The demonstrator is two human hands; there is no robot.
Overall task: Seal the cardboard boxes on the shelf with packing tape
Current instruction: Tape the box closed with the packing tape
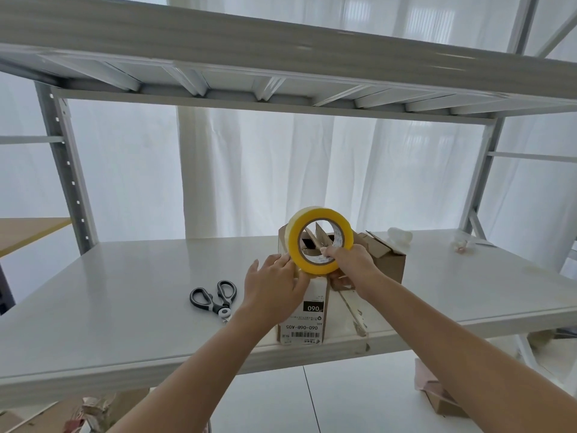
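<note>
Gripping tape roll point(296, 245), right hand point(349, 260) curled through core; left hand point(274, 285) flat against rim. Peel end slowly, square to box point(315, 307).

A roll of yellowish translucent packing tape point(320, 240) stands on edge in the air, its open core facing the camera, just above the near cardboard box point(313, 310). The right hand point(349, 260) pinches the roll's lower right rim, thumb inside the core, while the left hand point(271, 285) lays straight fingers against its lower left edge. The near box sits on the white shelf point(125, 292) close to the front edge, its facing side covered by a white label printed "060" and "060-06B-A05", upside down. Raised flaps show through the core. A second brown box point(387, 260) stands behind and to the right, flaps open.
</note>
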